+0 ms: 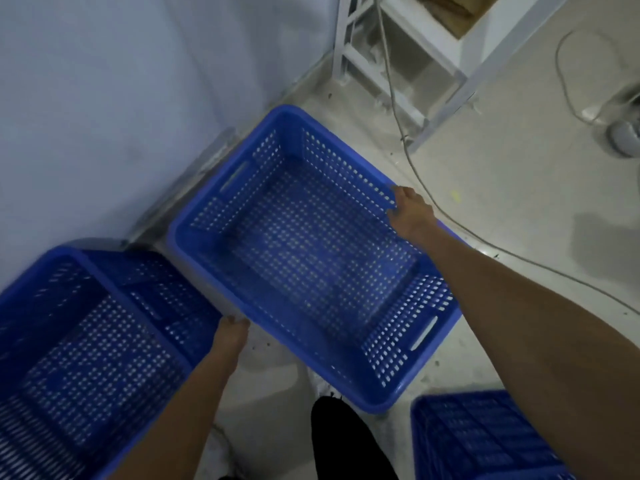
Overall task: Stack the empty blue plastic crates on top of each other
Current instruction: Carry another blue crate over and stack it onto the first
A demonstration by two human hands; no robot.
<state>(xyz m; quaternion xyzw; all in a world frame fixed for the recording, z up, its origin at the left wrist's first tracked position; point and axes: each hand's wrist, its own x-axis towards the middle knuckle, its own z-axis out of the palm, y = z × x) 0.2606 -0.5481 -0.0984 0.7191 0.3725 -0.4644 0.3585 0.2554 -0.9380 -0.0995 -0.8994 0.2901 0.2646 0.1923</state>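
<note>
Nearest the camera, a dark trouser leg [346, 441] stood on the pale floor [502, 188], with a third crate [481, 441] cut off at the bottom right corner. At the lower left sat a second crate [86, 344], empty, its near end out of frame.

Between them, the left hand [230, 336] was closed on the near long rim of the middle crate [304, 251], fingers curled under the edge. The right hand [410, 211] gripped the opposite long rim, thumb inside and fingers over the outside. This crate was empty and tilted, just beside the left-hand one; whether it touched the floor could not be told.

Beyond it ran a grey cable [408, 157] across the floor. Farther back stood a white metal frame [398, 57], and the wall [114, 81] filled the upper left.
</note>
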